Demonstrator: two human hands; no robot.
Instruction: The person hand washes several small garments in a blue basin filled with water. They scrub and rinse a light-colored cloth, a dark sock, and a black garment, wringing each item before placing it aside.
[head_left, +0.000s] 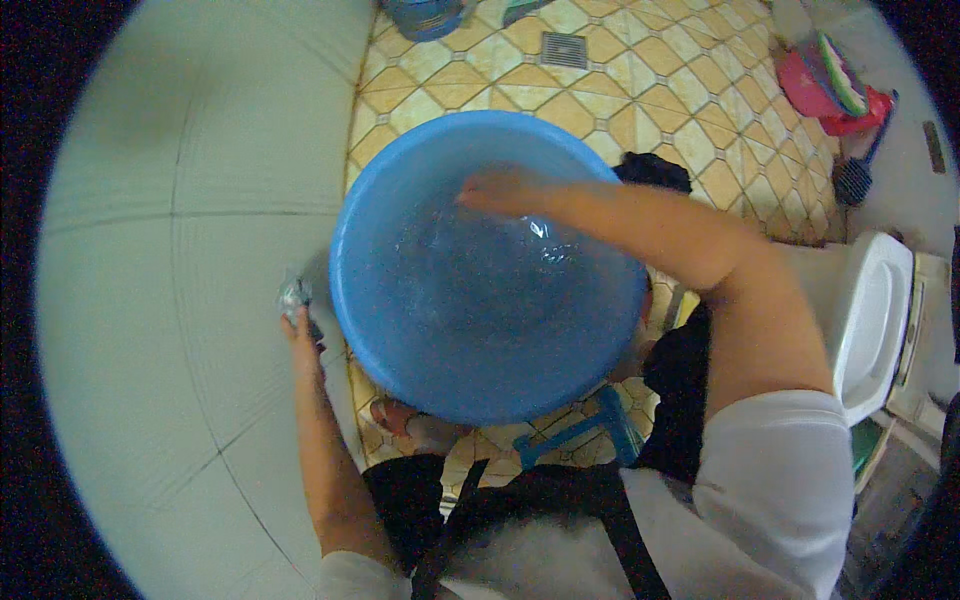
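A large round blue plastic basin (352, 322) stands in front of me on the tiled floor, with water (480, 300) in it. Bright reflections lie on the water's surface. My right hand (502, 191) reaches over the far rim area into the basin; it is blurred, and I cannot tell how its fingers are placed or if they touch the water. To the left of the basin, by the pale wall, my left hand (300, 326) grips a small, shiny, clear-looking object (295, 291). Its exact kind is unclear.
A floor drain grate (564, 50) lies beyond the basin. Dark cloth (654, 172) sits at its right rim. A blue plastic stool (577, 439) stands under me. Right are a white ceramic fixture (874, 326), a red container (810, 82) and a dark slotted tool (853, 180).
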